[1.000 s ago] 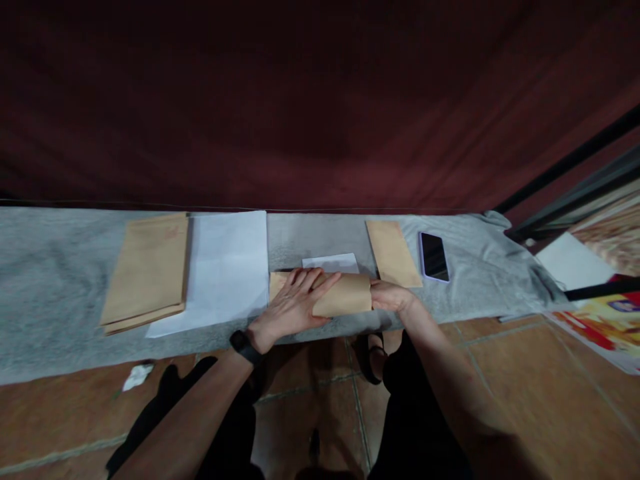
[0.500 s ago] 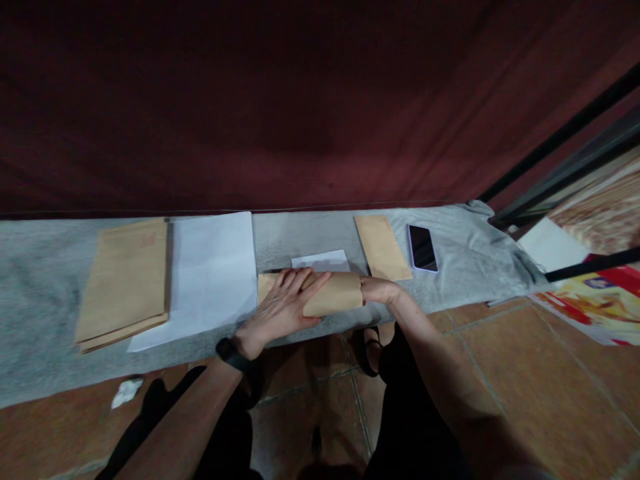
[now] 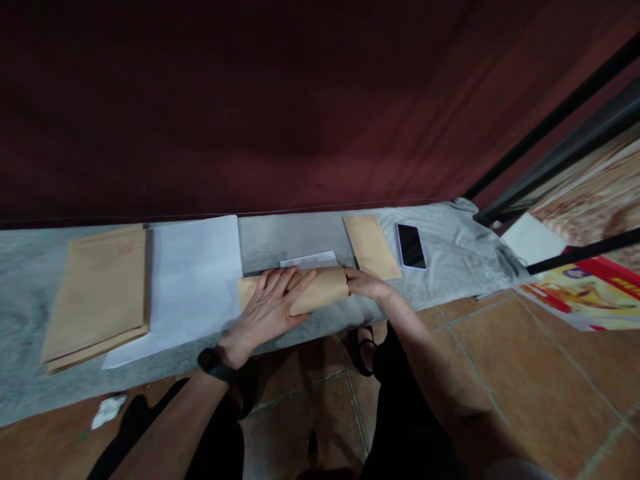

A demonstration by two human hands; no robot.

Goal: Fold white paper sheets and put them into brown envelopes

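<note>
Shifted leftward throughout the view since the earlier frames | Cannot make out fingertips of right hand (image 3: pixel 369 284), hidden at right end of brown envelope (image 3: pixel 324 289); cannot tell grip | Partly covered by left hand (image 3: pixel 267 308), palm down, fingers spread | Lying on grey cloth (image 3: pixel 295 233) between white sheet (image 3: pixel 195 287) and phone (image 3: pixel 411 247)

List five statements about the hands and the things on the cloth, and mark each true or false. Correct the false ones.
1. The left hand lies on the middle envelope, with the right hand at its right end. True.
2. The phone lies to the right of the flat envelope. True.
3. The right hand touches the phone. False: they are apart.
4. The brown stack lies partly on the large sheet. True.
5. The large sheet lies to the right of the phone. False: it lies to the left.
</note>
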